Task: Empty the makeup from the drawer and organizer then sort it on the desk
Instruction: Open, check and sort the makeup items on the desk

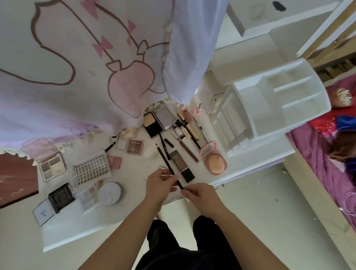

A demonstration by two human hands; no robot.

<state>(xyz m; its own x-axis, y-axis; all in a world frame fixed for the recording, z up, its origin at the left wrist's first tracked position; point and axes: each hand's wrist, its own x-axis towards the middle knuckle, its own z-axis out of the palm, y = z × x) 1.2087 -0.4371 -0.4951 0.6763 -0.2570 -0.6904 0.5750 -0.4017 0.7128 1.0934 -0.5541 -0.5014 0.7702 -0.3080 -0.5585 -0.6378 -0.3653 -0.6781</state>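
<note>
Curtain: white cloth, pink bows and brown outlines, fills the upper left.
Bed: purple sheet, pale wooden frame, at right.
Clothes: red and blue, piled on the sheet.
Cable: white, on the sheet.
Floor: pale, a few small scraps.
Panel: brown, far left.

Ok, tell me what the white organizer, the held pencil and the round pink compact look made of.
The organizer looks like hard white plastic: smooth moulded dividers. The pencil is dark and matte, probably painted wood, too thin to be sure. The compact seems pink plastic, smooth shell around peach powder.
</note>
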